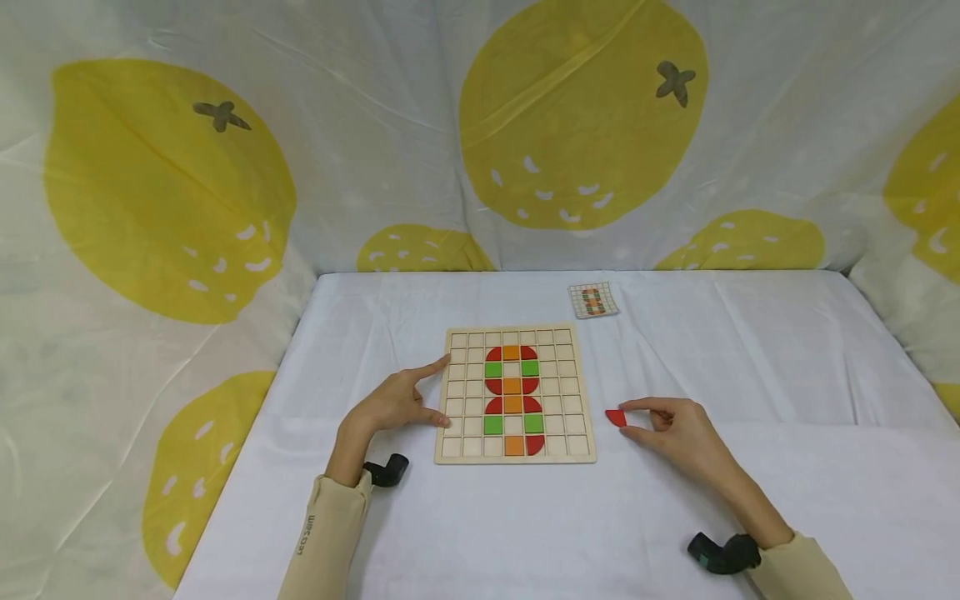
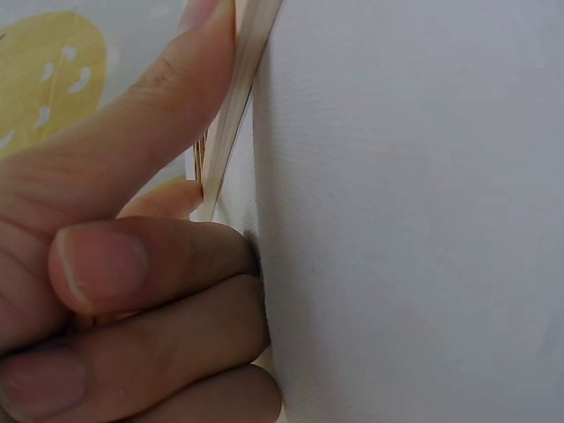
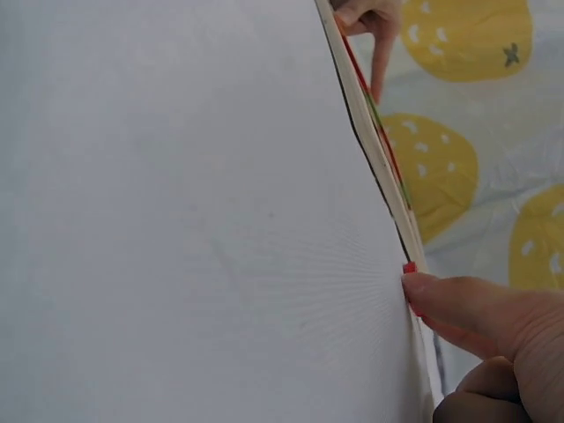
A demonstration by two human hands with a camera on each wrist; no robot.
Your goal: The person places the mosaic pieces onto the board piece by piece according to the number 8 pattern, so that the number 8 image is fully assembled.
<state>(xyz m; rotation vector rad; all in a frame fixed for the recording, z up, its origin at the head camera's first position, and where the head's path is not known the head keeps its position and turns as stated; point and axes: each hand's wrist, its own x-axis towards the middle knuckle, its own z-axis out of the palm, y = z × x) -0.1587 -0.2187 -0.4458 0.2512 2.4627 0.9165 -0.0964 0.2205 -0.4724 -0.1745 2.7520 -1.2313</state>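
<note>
A square wooden grid board [image 1: 555, 387] lies on the white cloth, with red quarter-round pieces [image 1: 493, 387], orange squares [image 1: 512, 386] and green squares [image 1: 492, 425] set in its middle columns. Its bottom row holds an orange square and one red quarter-round to the right. Along the board's left edge rests my left hand [image 1: 392, 402], index finger and thumb spread and touching the rim; the other fingers curl under in the left wrist view. To the right of the board, my right hand [image 1: 682, 433] pinches a red quarter-round piece [image 1: 615, 417] between thumb and index finger.
Behind the board, to the right, lies a small pattern card [image 1: 594, 300] showing a similar coloured figure on a grid. A cloth printed with lemons [image 1: 585, 117] hangs at the back and left of the table. Each wrist wears a black camera.
</note>
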